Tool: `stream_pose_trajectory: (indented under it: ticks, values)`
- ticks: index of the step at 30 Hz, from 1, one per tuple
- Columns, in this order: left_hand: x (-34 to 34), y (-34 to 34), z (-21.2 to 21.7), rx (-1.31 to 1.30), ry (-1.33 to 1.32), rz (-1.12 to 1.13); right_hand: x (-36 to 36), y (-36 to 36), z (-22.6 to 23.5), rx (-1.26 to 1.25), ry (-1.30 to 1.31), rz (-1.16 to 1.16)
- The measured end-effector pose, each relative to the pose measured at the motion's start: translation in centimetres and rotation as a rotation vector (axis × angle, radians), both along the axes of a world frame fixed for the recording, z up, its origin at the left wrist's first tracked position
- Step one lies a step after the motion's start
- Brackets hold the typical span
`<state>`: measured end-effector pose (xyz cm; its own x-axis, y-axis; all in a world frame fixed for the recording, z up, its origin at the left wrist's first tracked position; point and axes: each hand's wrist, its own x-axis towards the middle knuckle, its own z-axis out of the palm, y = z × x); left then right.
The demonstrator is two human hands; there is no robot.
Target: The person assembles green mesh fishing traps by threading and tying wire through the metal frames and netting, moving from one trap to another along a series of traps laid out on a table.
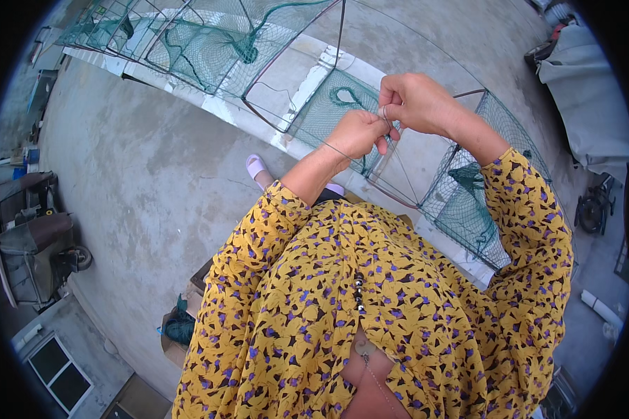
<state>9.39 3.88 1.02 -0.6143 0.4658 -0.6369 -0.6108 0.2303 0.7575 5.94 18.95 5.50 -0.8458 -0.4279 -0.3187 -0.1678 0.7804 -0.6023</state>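
A thin cord (405,167) is held up over the middle of the white table (230,115), close to its near edge, where the left hand (360,133) and the right hand (416,105) are brought together. The left fingers are curled in and the thumb is closed on them; the right thumb and forefinger are pinched together, the others bent — the cord appears to be gripped by both, though the exact point is hidden by the fingertips. From there it is run down to a corner of a bare rod (393,195) by the table's near edge. Along the table lies the trap, a row of rod frames: toward the far left end, netting (206,52) is already carried on them, and toward the right end more netting (461,202) is hung. Between these, a green panel (318,108) is spread beside the hands, with a loop (342,96) on it, while gaps on both sides of it are left without visible mesh. The work is therefore judged partly done: both ends look netted, the middle seems unfinished — and no finished knot can be made out at the fingers.
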Motion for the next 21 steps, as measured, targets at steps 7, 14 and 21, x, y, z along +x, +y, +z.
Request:
stream_pose_trajectory:
  ticks: [7,14,21]
  values:
    - [-0.2,-0.1,-2.6,0.024,0.495,0.026,-0.9,-0.2,0.6,0.084,-0.305,-0.107]
    - [1.0,0.0,-2.8,-0.184,0.85,0.011,-1.3,1.2,-0.2,0.0,-0.283,-0.033]
    - [1.6,1.0,-1.7,-0.134,0.79,0.059,0.5,2.0,2.6,-0.336,-0.308,-0.042]
